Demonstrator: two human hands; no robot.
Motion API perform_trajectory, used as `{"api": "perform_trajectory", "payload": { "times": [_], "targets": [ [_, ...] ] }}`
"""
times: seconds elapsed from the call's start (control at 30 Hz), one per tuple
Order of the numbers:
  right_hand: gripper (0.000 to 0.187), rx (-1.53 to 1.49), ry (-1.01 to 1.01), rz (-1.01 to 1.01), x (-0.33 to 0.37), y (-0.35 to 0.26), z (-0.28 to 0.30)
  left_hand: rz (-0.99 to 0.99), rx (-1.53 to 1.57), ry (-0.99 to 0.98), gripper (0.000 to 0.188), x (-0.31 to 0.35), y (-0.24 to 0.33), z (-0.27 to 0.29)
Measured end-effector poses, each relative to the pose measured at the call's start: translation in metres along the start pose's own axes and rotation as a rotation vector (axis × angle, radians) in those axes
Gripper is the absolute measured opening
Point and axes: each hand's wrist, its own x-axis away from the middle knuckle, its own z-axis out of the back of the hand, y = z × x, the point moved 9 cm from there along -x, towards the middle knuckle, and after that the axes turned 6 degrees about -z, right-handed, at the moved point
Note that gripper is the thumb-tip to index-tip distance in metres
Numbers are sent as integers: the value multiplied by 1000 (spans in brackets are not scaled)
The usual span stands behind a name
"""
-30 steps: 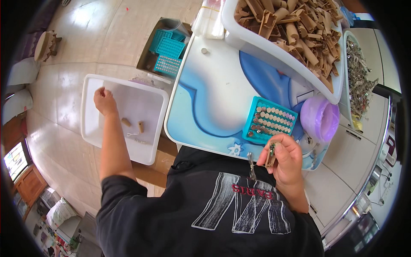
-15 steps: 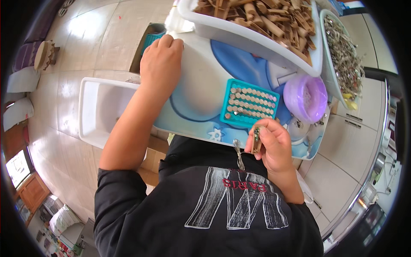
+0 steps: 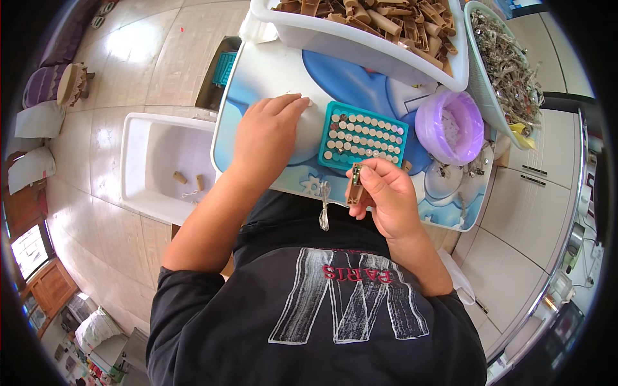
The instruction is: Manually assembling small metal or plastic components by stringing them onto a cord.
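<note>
My right hand [image 3: 393, 196] pinches a small brown plastic casing [image 3: 353, 193] just in front of the teal tray. A little green circuit board [image 3: 356, 172] shows at the casing's upper end. Beside it hangs a bundle of thin clear wire [image 3: 324, 209]; where it joins is hard to see. The teal tray [image 3: 326, 128] holds rows of round, silvery button cells [image 3: 364, 137]. Left of that tray, my left hand [image 3: 265, 138] is over the table, fingers together and bent. A tiny whitish speck shows at its fingertips, too small to name.
A large white bin [image 3: 360, 48] full of brown casings stands at the back. Right of it is a pale green basket [image 3: 483, 58] of wire bundles. A purple bowl [image 3: 421, 132] holds clear bits. At left, a white tub [image 3: 132, 157] contains a few brown pieces.
My left hand has come nearer and to the right, away from the table's far left edge. My right hand has lifted the casing slightly up and left. The view has shifted.
</note>
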Motion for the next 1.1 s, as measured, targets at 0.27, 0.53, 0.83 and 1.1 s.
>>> {"api": "perform_trajectory", "payload": {
  "times": [0.27, 0.53, 0.83, 1.1],
  "targets": [
    [20, 95, 77, 116, 2, -5, 4, 523, 1118, -65, 27, 41, 48, -7],
    [11, 237, 130, 385, 7, -13, 5, 991, 1821, -215, 34, 68, 74, -48],
    [11, 404, 251, 533, 13, -20, 16, 1074, 1902, -228, 32, 79, 75, -55],
    [22, 1210, 483, 1027, 15, -60, -20, 1149, 1868, -169, 33, 90, 62, -52]
  ]
}}
